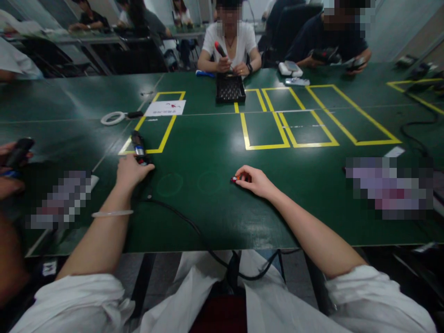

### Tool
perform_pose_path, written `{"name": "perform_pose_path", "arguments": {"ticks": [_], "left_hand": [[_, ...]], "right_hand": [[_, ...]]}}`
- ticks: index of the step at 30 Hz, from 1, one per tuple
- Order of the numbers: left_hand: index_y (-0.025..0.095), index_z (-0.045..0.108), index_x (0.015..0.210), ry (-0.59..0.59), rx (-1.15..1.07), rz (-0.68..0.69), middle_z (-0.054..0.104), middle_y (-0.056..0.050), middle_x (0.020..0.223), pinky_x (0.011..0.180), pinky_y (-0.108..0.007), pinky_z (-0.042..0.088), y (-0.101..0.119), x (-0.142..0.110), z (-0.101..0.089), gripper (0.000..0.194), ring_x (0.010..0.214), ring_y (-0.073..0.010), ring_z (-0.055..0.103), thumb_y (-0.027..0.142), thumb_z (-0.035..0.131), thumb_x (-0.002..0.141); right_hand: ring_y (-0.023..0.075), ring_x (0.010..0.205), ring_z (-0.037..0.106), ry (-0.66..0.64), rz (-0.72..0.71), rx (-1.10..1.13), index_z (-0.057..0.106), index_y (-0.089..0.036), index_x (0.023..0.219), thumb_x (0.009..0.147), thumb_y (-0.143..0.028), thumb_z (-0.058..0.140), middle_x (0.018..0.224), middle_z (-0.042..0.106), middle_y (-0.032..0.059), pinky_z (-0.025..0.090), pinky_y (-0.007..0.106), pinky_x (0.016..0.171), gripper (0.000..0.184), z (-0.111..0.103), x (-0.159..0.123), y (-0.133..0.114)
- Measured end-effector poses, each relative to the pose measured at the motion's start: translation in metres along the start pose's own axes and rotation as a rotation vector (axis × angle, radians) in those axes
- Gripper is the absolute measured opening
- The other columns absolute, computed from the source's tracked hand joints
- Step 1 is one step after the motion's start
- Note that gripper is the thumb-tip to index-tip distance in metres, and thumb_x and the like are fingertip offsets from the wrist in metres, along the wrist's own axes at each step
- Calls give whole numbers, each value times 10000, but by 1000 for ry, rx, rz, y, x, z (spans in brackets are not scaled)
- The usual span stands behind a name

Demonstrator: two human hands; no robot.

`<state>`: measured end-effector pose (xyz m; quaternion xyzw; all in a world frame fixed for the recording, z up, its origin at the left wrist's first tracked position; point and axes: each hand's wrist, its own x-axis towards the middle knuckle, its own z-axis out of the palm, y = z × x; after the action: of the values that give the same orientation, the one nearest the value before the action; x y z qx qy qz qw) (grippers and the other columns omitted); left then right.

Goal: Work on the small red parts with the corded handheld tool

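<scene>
My left hand [131, 172] is at the left of the green table, its fingers curled around the lower end of a black cylindrical device [138, 142] with a blue band. The device lies partly inside a yellow taped outline, and my hand hides some of it. Right of centre, my right hand [255, 181] pinches a small red and black piece [235, 179] just above or on the tabletop; its exact kind is too small to tell. Two faint drawn circles [210, 182] lie on the table between my hands.
A black cable [176, 212] runs over the table's front edge. A white card [166, 108] and a white ring with a black handle [113, 118] lie beyond my left hand. Across the table, a person holds a red-tipped tool [219, 48] above a black tray [218, 95].
</scene>
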<state>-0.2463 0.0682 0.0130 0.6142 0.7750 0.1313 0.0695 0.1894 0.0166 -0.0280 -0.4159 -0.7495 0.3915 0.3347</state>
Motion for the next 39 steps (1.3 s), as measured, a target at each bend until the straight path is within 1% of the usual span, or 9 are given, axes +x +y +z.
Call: {"name": "perform_pose_path", "arguments": {"ticks": [2,3,7,10,14,18,25,33,39], "left_hand": [[46,484,1313,42,38,-56,513,-206,1247,994,-501,432,27,-14,10,730,1149,-349,521,462,696,752],[66,487,1330,47,41,-27,511,-201,1254,1003,-487,435,41,-21,16,730,1160,-349,518,449,700,746],[102,473,1386,49,-4,203,501,-193,1243,1034,-482,425,94,-51,40,727,1197,-364,482,400,680,756],[136,463,1406,-1,-82,355,483,-175,1251,1027,-483,432,130,-73,54,726,1181,-354,480,407,678,768],[176,438,1427,-71,-163,493,481,-146,1234,1004,-461,448,172,-99,64,738,1153,-332,485,435,682,781],[172,444,1418,-113,-176,560,490,-144,1205,947,-434,472,200,-115,67,720,1123,-325,490,437,678,792],[149,416,1438,-126,-102,598,495,-148,1237,943,-414,485,214,-126,70,710,1129,-308,499,394,650,814],[157,404,1448,-111,-99,605,513,-140,1241,932,-407,503,212,-132,72,704,1126,-294,516,399,636,829],[196,408,1447,-99,-130,617,502,-130,1278,945,-402,503,209,-131,74,700,1138,-287,526,421,645,828]], "right_hand": [[108,618,501,-2,2,-1,622,-176,938,823,-254,661,736,596,-15,396,243,612,145,0,0,1],[109,619,503,-2,2,-2,623,-176,939,823,-255,662,738,597,-14,398,245,614,146,0,0,2],[116,637,522,21,-13,-20,622,-177,936,817,-255,665,764,602,-4,407,252,622,149,-1,0,3],[119,645,528,34,-21,-19,611,-181,936,816,-252,661,770,602,-3,411,253,621,148,-2,-1,4],[118,640,526,56,-24,10,583,-191,962,821,-246,646,772,601,-11,412,250,614,164,-3,-2,4],[115,622,514,83,-43,-5,560,-195,924,823,-238,638,768,590,-15,416,254,617,134,-6,-2,5],[111,628,499,84,-86,-37,541,-195,885,823,-216,621,759,553,-21,410,245,621,103,-7,0,8],[120,672,524,27,-115,-54,595,-189,931,845,-226,648,840,584,5,432,253,647,108,-8,-1,14],[119,688,555,36,-152,-63,678,-183,939,870,-251,648,898,578,31,465,266,662,101,-12,-1,12]]}}
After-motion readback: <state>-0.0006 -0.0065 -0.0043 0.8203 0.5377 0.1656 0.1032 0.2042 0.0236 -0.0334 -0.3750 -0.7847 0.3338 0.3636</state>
